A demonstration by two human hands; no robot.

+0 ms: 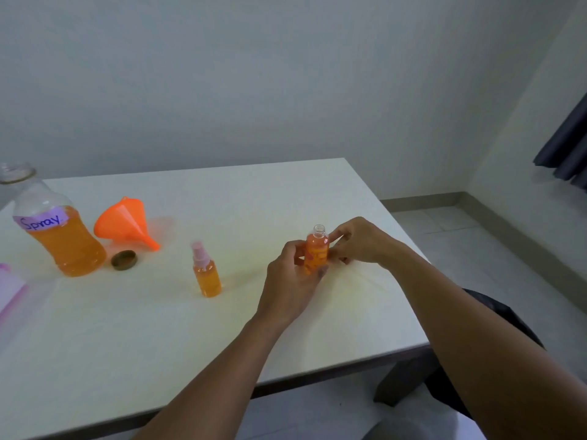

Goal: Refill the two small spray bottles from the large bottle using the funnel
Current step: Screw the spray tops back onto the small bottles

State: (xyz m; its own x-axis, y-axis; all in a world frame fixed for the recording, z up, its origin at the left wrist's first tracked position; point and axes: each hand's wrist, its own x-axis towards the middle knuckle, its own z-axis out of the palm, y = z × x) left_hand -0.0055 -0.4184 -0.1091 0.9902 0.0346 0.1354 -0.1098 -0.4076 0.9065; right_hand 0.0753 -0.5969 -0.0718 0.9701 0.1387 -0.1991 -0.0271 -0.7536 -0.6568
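While the uncapped spray bottle (pixel 316 254) is kept upright over the bench (pixel 222 328), right of centre, its lower body is gripped by the left hand (pixel 290 284). Its right side is pinched by curled fingertips of the right hand (pixel 359 246). Orange liquid is seen up to its shoulder. The capped spray bottle (pixel 207 274) is stood to the left. Further left: funnel (pixel 122 223) laid on its side, brown cap (pixel 124 260), large bottle (pixel 60 236) left open.

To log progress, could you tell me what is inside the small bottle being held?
Orange liquid fills the open small bottle nearly to its shoulder; the left hand hides its bottom.
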